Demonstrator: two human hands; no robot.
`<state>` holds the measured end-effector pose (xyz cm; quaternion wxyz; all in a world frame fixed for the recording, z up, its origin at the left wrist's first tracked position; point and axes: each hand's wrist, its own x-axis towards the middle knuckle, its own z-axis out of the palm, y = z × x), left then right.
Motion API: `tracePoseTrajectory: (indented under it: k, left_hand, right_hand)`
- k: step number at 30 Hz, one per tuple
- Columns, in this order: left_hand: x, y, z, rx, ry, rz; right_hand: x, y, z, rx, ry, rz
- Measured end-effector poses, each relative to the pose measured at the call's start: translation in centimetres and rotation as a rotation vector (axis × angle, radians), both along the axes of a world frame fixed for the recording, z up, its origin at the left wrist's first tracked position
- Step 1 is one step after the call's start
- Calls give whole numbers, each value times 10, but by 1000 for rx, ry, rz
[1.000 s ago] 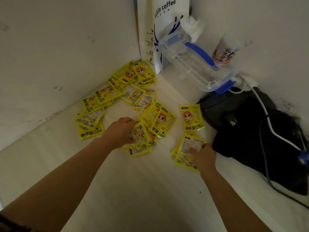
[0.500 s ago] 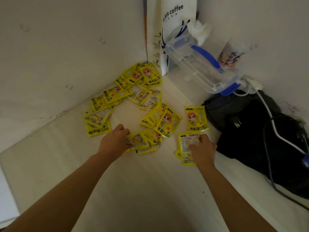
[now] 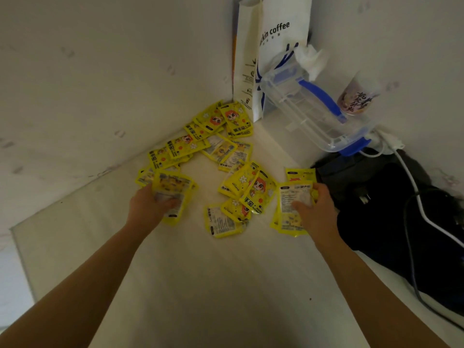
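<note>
At centre left of the frame, the left hand (image 3: 148, 206) has its grip curled round a yellow packet (image 3: 173, 185), with the thumb across the packet's lower face. At centre right, the right hand (image 3: 316, 215) closes its grip on a small stack of packets (image 3: 292, 197), printed back up, just beside a black bag (image 3: 401, 222). Loose packets (image 3: 251, 188) lie scattered on the white surface (image 3: 226, 285) between the hands and up toward the corner, near a paper bag (image 3: 273, 51) and a clear box (image 3: 308, 114).
</note>
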<state>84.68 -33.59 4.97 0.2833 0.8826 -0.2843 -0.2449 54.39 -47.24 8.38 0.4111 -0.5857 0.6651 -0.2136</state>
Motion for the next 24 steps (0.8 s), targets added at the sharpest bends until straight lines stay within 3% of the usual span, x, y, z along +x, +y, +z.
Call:
tracePoseTrajectory:
  k: [8, 16, 24]
  left_hand:
    - [37, -11, 3, -95, 183, 217]
    - [64, -19, -13, -32, 93, 269]
    - [61, -25, -17, 106, 29, 226]
  right_hand:
    - [38, -28, -3, 197, -81, 18]
    - [59, -42, -62, 349, -71, -114]
    - [74, -44, -52, 368, -78, -131]
